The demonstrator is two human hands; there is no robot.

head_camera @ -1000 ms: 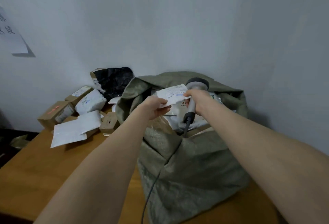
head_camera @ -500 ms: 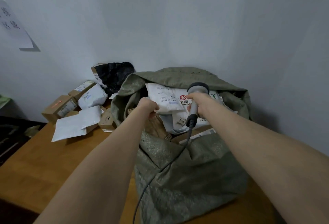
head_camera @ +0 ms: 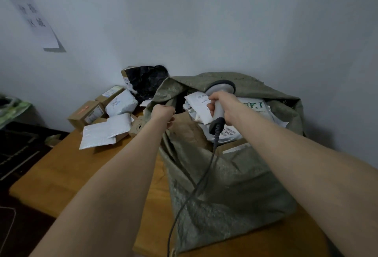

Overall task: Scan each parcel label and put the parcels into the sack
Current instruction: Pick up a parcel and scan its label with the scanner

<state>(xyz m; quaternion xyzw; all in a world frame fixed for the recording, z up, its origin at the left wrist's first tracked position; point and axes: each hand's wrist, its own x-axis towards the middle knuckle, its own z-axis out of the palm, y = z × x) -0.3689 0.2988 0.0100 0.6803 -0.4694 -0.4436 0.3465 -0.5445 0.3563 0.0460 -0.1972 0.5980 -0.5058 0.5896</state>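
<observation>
From where I stand there is only the one view, down over the person's arms, and the sack [head_camera: 235, 185] fills the middle of it. It is a green woven sack standing on the wooden desk [head_camera: 67, 166], its mouth slumped open and stuffed nearly to the rim.

The right hand [head_camera: 223, 105] is over the sack's mouth, wrapped round the handle of the scanner [head_camera: 222, 87], whose cable [head_camera: 194, 193] trails down the sack's front. The left hand [head_camera: 163, 113] sits at the sack's left rim with its fingers curled. I cannot tell whether it pinches the cloth or holds nothing.

A white mailer [head_camera: 197, 107] lies on top inside the sack, just beside the scanner.

To the sack's left, more parcels wait on the desk: a flat white envelope [head_camera: 102, 134], a cardboard box [head_camera: 86, 113], a puffy white bag [head_camera: 121, 103] and a black-wrapped parcel [head_camera: 147, 78] against the wall.

I'd judge the soft mailers light, limp and a bit slick, best pinched at an edge with the label kept flat. The boxes look stiff and want a grip across two opposite sides. The sack is floppy, so its rim needs holding open.
</observation>
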